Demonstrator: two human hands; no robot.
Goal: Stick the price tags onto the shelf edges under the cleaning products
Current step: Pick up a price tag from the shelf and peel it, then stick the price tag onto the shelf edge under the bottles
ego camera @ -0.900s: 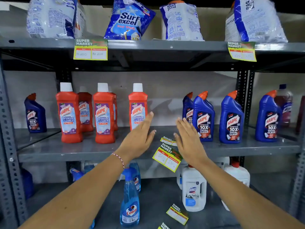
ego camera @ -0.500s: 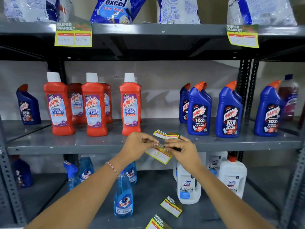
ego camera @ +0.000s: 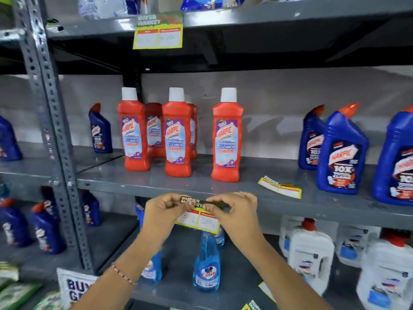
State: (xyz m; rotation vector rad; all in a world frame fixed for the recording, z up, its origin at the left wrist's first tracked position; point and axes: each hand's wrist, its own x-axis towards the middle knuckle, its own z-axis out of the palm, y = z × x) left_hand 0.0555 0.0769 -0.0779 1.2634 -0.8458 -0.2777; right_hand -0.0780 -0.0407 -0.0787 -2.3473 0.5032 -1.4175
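Observation:
A yellow price tag (ego camera: 199, 221) with a dark "SUPER MARKET" header is held against the front edge of the middle shelf (ego camera: 111, 185), below the red Harpic bathroom cleaner bottles (ego camera: 177, 135). My left hand (ego camera: 163, 209) pinches the tag's top left corner. My right hand (ego camera: 232, 211) pinches its top right part. A second loose tag (ego camera: 280, 187) lies flat on the middle shelf, to the right of the red bottles. Another tag (ego camera: 158, 32) is stuck on the upper shelf edge.
Blue Harpic toilet cleaner bottles (ego camera: 340, 153) stand at the right of the middle shelf. Blue Colin spray bottles (ego camera: 206, 265) and white jugs (ego camera: 310, 256) fill the lower shelf, with loose tags (ego camera: 266, 289) beside them. A perforated grey upright (ego camera: 51, 121) rises at the left.
My hands went from open and spread to pinching the tag, then carried it left along the shelf edge to below the red bottles. The view shifted left and closer.

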